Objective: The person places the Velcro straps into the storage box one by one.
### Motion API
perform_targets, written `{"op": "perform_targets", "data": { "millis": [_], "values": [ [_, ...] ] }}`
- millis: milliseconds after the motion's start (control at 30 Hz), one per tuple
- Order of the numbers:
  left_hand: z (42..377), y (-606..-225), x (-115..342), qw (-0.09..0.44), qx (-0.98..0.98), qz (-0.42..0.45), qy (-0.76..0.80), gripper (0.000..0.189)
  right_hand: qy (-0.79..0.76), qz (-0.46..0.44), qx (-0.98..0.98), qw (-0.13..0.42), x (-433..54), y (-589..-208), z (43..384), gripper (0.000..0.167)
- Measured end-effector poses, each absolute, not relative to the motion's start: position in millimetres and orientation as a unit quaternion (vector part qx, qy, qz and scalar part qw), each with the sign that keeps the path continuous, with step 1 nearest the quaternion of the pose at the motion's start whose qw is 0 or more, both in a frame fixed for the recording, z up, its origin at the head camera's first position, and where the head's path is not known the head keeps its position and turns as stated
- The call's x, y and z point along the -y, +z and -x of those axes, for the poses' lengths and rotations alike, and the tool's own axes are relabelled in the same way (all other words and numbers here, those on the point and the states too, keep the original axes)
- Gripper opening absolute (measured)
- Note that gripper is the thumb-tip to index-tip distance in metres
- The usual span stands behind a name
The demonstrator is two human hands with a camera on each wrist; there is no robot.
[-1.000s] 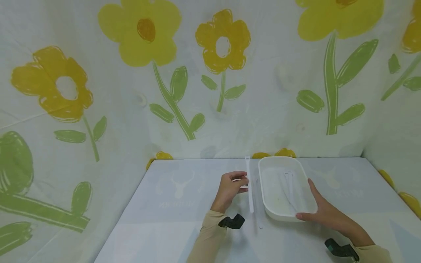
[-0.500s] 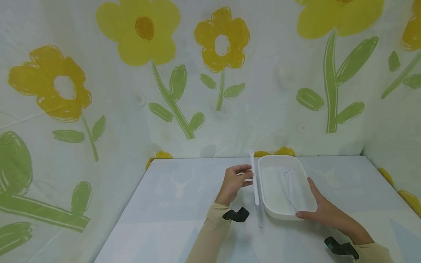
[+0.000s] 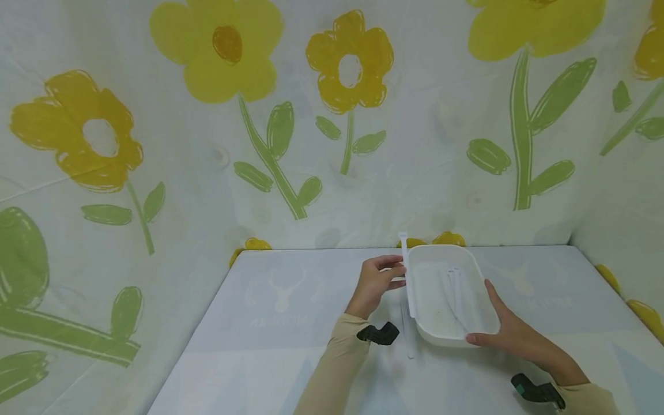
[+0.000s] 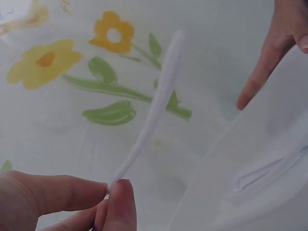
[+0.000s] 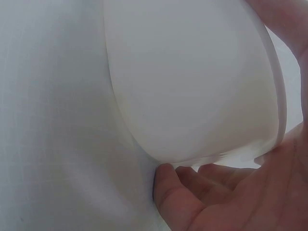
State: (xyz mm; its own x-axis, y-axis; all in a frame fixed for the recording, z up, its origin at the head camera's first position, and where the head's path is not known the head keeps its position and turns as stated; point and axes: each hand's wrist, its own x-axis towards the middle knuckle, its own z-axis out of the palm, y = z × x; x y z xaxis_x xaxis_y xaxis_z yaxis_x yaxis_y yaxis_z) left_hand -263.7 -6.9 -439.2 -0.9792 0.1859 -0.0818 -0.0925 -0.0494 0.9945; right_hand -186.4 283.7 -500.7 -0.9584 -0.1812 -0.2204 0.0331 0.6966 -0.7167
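Observation:
My left hand (image 3: 376, 285) pinches a long, thin white plastic strip (image 3: 410, 297) between thumb and fingers. A small squarish head tops the strip, which stands beside the left rim of a white rectangular tub (image 3: 433, 255). In the left wrist view the pinched strip (image 4: 153, 115) bends slightly. My right hand (image 3: 510, 331) grips the tub's right side, thumb on the near corner; fingers (image 5: 175, 197) press its underside in the right wrist view. Several similar strips (image 3: 456, 291) lie inside the tub. Another strip (image 3: 410, 349) lies on the table to its left.
The pale table (image 3: 249, 340) has printed deer motifs. Its far edge meets a white cloth wall (image 3: 415, 173) with yellow flowers. Black wrist cameras (image 3: 381, 333) sit on both forearms.
My left hand has moved right and slightly away with its strip, from beside the tub to its left rim. The right hand and tub have stayed nearly still.

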Motion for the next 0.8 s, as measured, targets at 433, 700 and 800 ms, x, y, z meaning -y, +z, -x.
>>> {"op": "perform_targets", "data": {
  "millis": [433,700,800],
  "values": [
    [267,-438,-6,0.101,-0.665,-0.039,0.739,0.022,-0.400,0.036,-0.903,0.152,-285,-503,187,0.138],
    [269,-437,-13,0.103,-0.665,-0.040,0.739,0.024,-0.404,0.038,-0.902,0.149,-284,-501,186,0.137],
    [270,-437,-16,0.106,-0.661,-0.039,0.742,0.026,-0.403,0.038,-0.902,0.151,-284,-500,186,0.136]
  ]
}}
